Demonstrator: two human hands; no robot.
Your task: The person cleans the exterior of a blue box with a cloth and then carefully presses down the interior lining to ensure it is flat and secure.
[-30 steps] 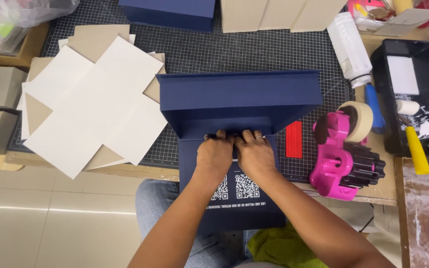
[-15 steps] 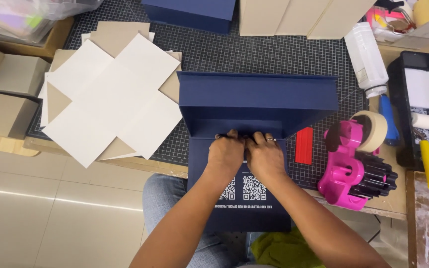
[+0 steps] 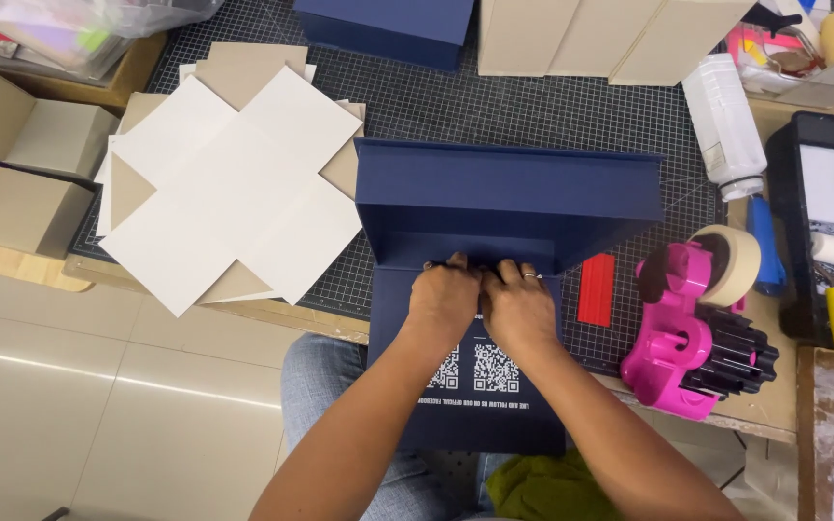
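A: Two hands worked side by side, the left hand and the right hand touching each other, fingers curled and pressed down on the inner fold of the navy box.

B: And where did that box sit?

A: On the gridded cutting mat, its front flap hanging over the table edge toward the person's lap. Neither hand gripped anything loose; both pushed flat on the card.

B: What lay nearby?

A: A red scraper just right of the hands, a pink tape dispenser beyond it, and cross-shaped white card blanks to the left.
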